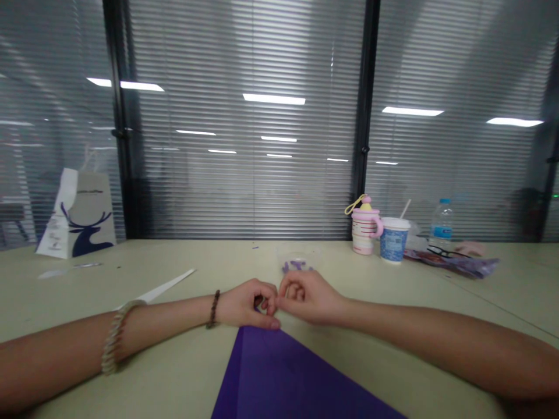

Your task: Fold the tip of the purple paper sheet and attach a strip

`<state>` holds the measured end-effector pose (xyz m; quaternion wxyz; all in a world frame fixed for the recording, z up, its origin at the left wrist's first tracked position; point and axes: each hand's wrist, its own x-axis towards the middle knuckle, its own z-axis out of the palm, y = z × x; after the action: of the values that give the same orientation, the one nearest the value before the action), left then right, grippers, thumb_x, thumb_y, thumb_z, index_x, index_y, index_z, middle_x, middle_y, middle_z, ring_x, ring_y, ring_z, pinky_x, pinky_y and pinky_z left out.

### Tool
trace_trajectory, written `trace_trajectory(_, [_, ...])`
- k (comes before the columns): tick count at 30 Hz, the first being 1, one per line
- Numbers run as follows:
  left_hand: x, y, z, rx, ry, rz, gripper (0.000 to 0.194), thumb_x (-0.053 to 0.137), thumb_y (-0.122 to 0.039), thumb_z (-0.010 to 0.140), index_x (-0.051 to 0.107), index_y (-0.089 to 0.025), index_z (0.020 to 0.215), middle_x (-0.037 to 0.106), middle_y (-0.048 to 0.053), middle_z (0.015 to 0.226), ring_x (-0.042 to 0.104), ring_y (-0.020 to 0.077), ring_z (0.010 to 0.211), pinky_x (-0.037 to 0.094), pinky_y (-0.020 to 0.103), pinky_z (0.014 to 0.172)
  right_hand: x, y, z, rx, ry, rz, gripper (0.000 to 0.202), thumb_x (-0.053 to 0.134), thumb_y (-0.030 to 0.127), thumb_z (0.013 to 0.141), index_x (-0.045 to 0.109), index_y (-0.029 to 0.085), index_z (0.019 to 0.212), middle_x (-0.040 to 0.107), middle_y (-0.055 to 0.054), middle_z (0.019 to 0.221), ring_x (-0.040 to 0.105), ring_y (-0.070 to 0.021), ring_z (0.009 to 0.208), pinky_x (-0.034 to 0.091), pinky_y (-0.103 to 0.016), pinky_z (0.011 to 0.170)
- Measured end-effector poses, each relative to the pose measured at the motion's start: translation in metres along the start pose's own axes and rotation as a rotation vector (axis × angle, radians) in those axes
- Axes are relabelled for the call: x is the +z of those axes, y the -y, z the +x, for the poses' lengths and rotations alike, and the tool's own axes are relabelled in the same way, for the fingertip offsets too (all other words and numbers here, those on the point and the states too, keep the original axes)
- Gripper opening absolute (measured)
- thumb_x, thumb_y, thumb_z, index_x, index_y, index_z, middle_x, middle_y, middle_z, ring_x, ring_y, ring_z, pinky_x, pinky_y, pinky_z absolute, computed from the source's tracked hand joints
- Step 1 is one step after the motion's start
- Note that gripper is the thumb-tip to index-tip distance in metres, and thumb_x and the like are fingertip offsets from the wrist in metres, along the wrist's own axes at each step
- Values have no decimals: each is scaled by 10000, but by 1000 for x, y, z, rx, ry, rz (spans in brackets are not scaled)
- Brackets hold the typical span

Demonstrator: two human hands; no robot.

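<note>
A large purple sheet of folded paper [288, 378] spreads from the bottom edge of the view and narrows to its far end under my left hand. My left hand [247, 302] has its fingers curled and its thumb laid along that end, gripping the purple paper. Close against its fingertips is my right hand [312, 297], with thumb and forefinger pinched together and the other fingers curled in. Whatever lies in that pinch is hidden. Just beyond my hands stands a clear plastic container [317, 256] with small purple scraps [297, 265] in it.
A white pointed strip [170, 285] lies beyond my left forearm. Far left stands a paper bag [94, 203] with a deer print. At right are a pink-and-white mug [363, 233], a blue paper cup [393, 241], a water bottle [442, 224], glasses [445, 252] and purple plastic packaging [465, 266].
</note>
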<state>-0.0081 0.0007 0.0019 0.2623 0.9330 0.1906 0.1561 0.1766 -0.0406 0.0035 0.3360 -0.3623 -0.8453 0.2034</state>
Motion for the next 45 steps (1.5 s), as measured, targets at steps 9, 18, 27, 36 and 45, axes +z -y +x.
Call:
trace_trajectory(9, [6, -1, 2, -6, -112, 137, 314, 492, -377, 740, 443, -100, 601, 435, -14, 608, 364, 45, 565, 285, 142, 522, 15, 8, -12, -45, -32, -249, 438, 563, 527, 568, 555, 168, 818, 548, -23, 761, 480, -117, 675, 342, -217, 604])
trace_trajectory(18, [-2, 2, 6, -82, -215, 482, 354, 406, -444, 775, 513, -127, 658, 467, -5, 603, 381, 63, 548, 242, 167, 509, 8, 2, -3, 194, 99, -130, 577, 620, 566, 439, 583, 144, 830, 453, 14, 540, 400, -83, 505, 276, -192, 466])
trace_trajectory(27, [-2, 9, 5, 54, -110, 457, 431, 307, -386, 832, 455, -102, 543, 379, -19, 496, 322, 44, 485, 217, 172, 486, 7, -2, -3, 279, 116, 163, 345, 672, 366, 501, 561, 120, 717, 405, 46, 480, 313, -30, 426, 232, -157, 406])
trace_trajectory(36, [-2, 9, 3, 27, -90, 311, 397, 381, -410, 799, 493, -93, 587, 395, -27, 506, 340, 38, 496, 234, 141, 468, 11, -9, -5, 235, 106, 326, 295, 650, 338, 543, 553, 109, 701, 461, 28, 496, 357, -31, 409, 281, -150, 399])
trace_trajectory(45, [-2, 1, 2, 91, -120, 561, 353, 313, -341, 840, 490, -116, 633, 469, 11, 605, 403, 67, 591, 270, 166, 562, 10, -9, -5, 226, 123, 344, 267, 660, 287, 533, 537, 102, 681, 414, 45, 441, 325, -25, 380, 225, -138, 359])
